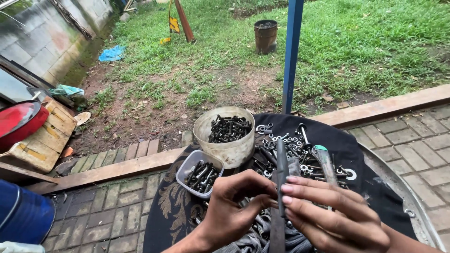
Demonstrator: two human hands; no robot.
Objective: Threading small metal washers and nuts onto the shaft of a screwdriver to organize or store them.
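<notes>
Holding a long dark metal strip (280, 187) upright between both hands, near centre of view. Your left hand (234, 206) has its fingers closed, pinching the strip's left edge about mid-length. Your right hand (328, 211) lies flat against the strip's right side, fingers straight and pressed together, not curled round it. The strip's top end stands over the hardware pile; its lower end runs out of view at the near edge.

Below your hands: a round metal desk (412, 206) draped with a black patterned cloth (171, 206). On the cloth, far side, a heap of loose bolts, nuts and washers (290, 145). A green-capped tool (323, 161) lies in the heap, just right of the strip.

Left of the heap: a round white tub (229, 150) full of dark bolts. Touching its near-left side, a small clear plastic container (194, 175), also holding bolts.

Far behind: a blue post (291, 56), a rusty bucket (266, 36) on the grass, and a brick-paved floor (403, 136) around the desk.
</notes>
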